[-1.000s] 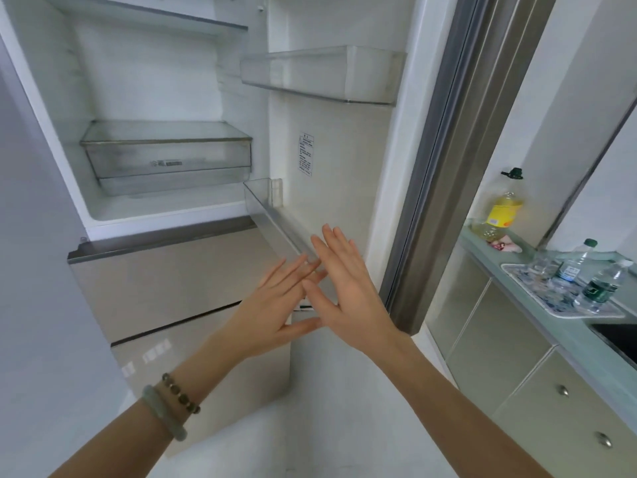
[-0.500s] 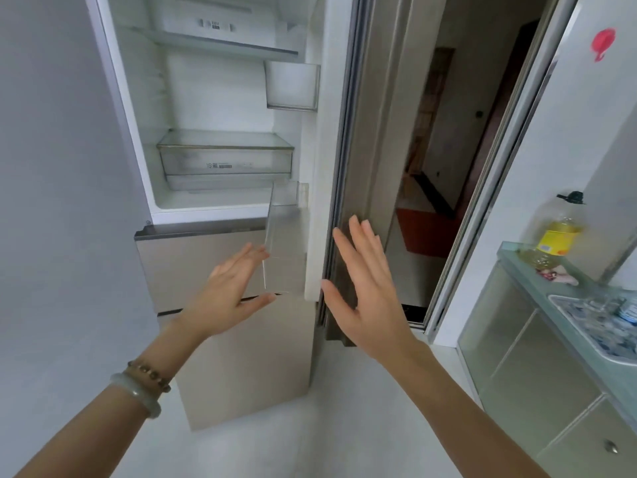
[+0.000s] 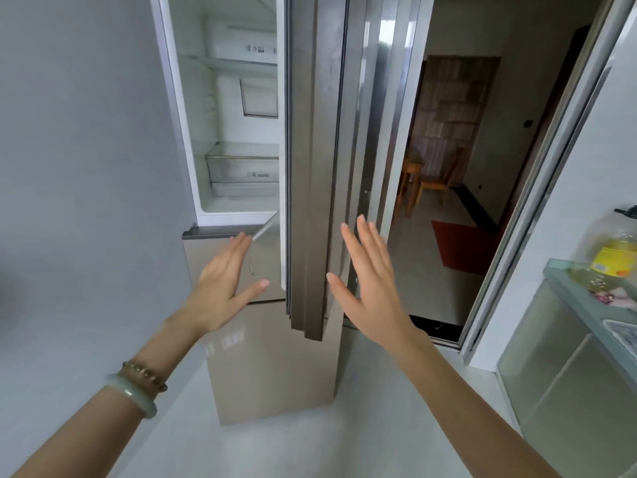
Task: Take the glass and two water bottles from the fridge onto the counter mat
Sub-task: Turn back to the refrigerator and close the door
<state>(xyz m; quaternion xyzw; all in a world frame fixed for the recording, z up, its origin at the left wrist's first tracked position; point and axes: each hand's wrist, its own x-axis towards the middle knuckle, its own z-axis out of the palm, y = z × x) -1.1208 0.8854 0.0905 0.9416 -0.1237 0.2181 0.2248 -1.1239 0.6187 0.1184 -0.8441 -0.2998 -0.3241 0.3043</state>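
With both palms spread flat and holding nothing, the left hand (image 3: 224, 281) and right hand (image 3: 370, 281) flank the fridge door (image 3: 310, 167), seen edge-on. Behind it the fridge (image 3: 238, 181) drawer bears small unreadable print. Rightward, a yellow-labelled oil bottle (image 3: 613, 253) stands on the counter (image 3: 565, 288); glass and water bottles are out of view.

One head-worn view looks forward and down, close behind both open hands; beyond the fingertips (image 3: 360, 222) stands the fridge door (image 3: 310, 167) edge-on.

The fridge door (image 3: 310, 167) stands edge-on, nearly blocking the fridge (image 3: 234, 132). Only a narrow gap remains along its left edge.
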